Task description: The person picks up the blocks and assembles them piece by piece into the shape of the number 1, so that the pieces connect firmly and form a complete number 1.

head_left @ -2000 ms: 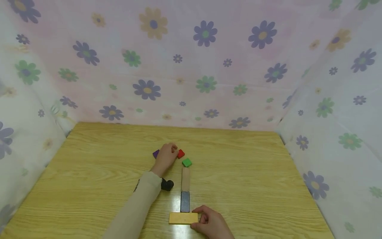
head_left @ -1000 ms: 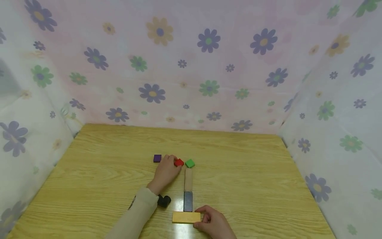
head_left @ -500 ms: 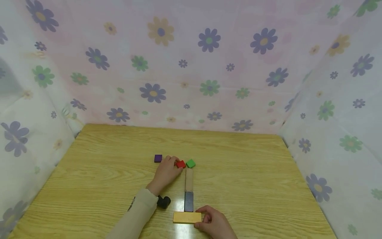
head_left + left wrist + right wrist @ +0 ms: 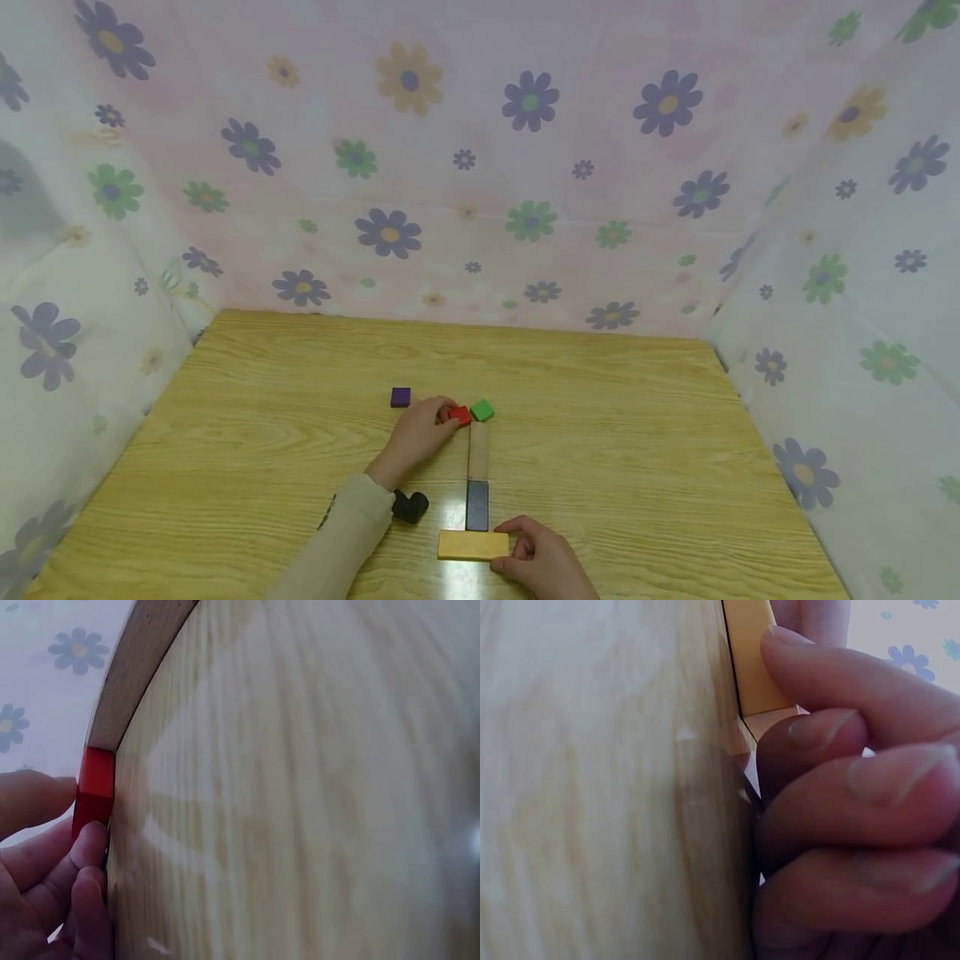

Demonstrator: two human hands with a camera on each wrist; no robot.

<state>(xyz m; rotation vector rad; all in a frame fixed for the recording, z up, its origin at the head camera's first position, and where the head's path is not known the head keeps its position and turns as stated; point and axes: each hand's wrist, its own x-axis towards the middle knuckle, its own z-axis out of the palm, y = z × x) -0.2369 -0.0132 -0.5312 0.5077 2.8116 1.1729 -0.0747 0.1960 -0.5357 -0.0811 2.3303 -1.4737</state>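
Note:
In the head view my left hand [image 4: 414, 435] pinches a small red block [image 4: 460, 416] between thumb and fingers. Its right corner meets the top left of an upright line of blocks, where a tilted green block [image 4: 482, 410] sits. Below the green one lie a plain wood block [image 4: 478, 452], then a black block [image 4: 477, 506], and a yellow block [image 4: 472, 545] lies crosswise at the near end. My right hand [image 4: 543, 557] holds the yellow block's right end. In the left wrist view the red block [image 4: 96, 784] touches the wood block [image 4: 139, 667].
A purple block [image 4: 401, 397] lies apart, left of and behind the left hand. Beside the left sleeve [image 4: 360, 508] shows a black rounded object [image 4: 411, 507]. The wooden table [image 4: 637, 442] is enclosed at the back and sides by a flowered curtain [image 4: 480, 192].
My left hand has brought the red block nearer to me and then rightward, up against the green and wood blocks. My right hand keeps its hold on the yellow block.

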